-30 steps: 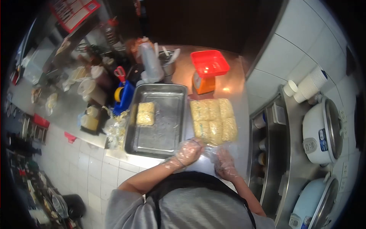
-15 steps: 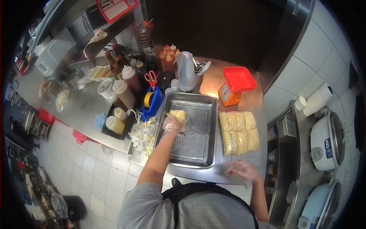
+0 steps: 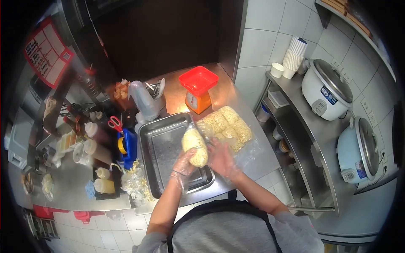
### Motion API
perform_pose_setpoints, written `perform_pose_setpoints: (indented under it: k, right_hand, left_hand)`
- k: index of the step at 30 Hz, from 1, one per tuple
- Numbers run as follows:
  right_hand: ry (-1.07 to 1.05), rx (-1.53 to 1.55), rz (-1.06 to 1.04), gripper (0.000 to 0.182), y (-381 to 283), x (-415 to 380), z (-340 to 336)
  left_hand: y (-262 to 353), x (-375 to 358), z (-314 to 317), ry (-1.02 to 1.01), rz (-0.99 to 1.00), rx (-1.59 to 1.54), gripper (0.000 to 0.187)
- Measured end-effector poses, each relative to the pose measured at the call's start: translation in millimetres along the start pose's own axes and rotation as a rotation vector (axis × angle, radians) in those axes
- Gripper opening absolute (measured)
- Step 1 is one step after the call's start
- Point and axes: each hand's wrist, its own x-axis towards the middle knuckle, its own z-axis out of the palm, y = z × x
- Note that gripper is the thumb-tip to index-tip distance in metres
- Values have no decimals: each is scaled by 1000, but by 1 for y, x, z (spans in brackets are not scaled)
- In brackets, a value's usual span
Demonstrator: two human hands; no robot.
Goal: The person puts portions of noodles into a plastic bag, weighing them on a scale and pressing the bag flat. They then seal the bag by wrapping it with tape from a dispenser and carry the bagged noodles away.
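Observation:
My left hand [image 3: 184, 163], in a clear plastic glove, is closed around a long bag of pale yellow noodles [image 3: 194, 145], held up over the right side of a metal tray [image 3: 148, 168]. To its right is my gloved right hand [image 3: 222, 159], fingers stretched out and apart. Its fingertips are between the held bag and the near edge of a large clear pack of noodle portions [image 3: 230, 122], which lies on the steel counter right of the tray.
An orange scale with a red pan [image 3: 198, 80] stands behind the noodle pack. Left of the tray are a blue tape dispenser [image 3: 128, 147], crumpled plastic bags [image 3: 136, 183] and squeeze bottles [image 3: 93, 149]. Rice cookers [image 3: 327, 90] and stacked paper cups [image 3: 294, 55] occupy the right-hand shelf.
My left hand has lifted the noodle bag from the tray and brought it rightward. My right hand has moved in from the counter's front edge toward it. The view has turned right.

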Motion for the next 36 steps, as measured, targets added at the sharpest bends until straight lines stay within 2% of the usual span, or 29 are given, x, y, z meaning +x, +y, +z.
perform_pose_setpoints:
  k: [2,3,5,6,8,10,11,12,13,14,15,16,17,18,19,22,23,26,27,31,33,36]
  right_hand:
    - [71,239,17,85,-24,-8,4]
    - [97,355,20,88,-34,-11,0]
    - [-38,441,33,88,-43,-20,-12]
    - [-106,482,40,88,-48,-24,-15]
    - [-28,405,-6,84,-54,-30,-14]
    - [-23,-228,-156,77,-56,-34,-33]
    - [-56,-827,-281,73,-53,-34,-64]
    - [15,-833,-180,68,-65,-44,-44]
    - [86,-835,-78,65,-77,-55,-23]
    - [124,-895,-141,67,-81,-58,-38]
    - [159,-954,-206,69,-87,-65,-63]
    - [207,-886,-216,71,-101,-76,-70]
    - [255,-817,-229,74,-115,-86,-78]
    - [315,-624,-183,76,-135,-103,-74]
    - [354,-554,-213,78,-144,-113,-101]
    - [380,-283,-214,82,-163,-150,-152]
    - [375,-183,-202,83,-165,-161,-161]
    - [290,-141,10,82,-160,-187,-171]
    - [302,-126,85,86,-151,-193,-180]
    - [239,-38,115,75,-112,-171,-146]
    - [236,-109,78,68,-88,-140,-154]
    - [320,-412,-65,62,-79,-98,-139]
  left_hand:
    - [-24,7,2,-67,-68,-377,60]
    - [-28,8,11,-91,-72,-421,59]
    - [-35,6,30,-138,-87,-514,57]
    - [-38,9,41,-87,-82,-380,57]
    - [-39,18,64,16,-68,-111,57]
    - [-42,20,97,126,69,310,58]
    - [-50,28,99,141,153,473,58]
    - [-61,38,100,156,237,636,58]
    - [-82,47,103,247,388,603,58]
    - [-96,47,99,92,358,643,64]
    - [-89,38,118,104,164,723,70]
    - [-84,31,133,117,-32,798,77]
    - [-91,35,133,49,29,1004,80]
    - [-103,40,131,-21,89,1207,83]
    - [-115,42,132,-95,148,1408,86]
    - [-146,38,140,-92,329,2089,85]
    - [-162,51,122,-23,520,2230,72]
    - [-155,82,107,71,317,2146,42]
    - [-149,89,96,-18,419,2086,17]
    - [-125,89,107,-113,498,1934,18]
    - [-126,83,106,-188,489,1940,18]
    - [-119,82,113,-270,529,1937,16]
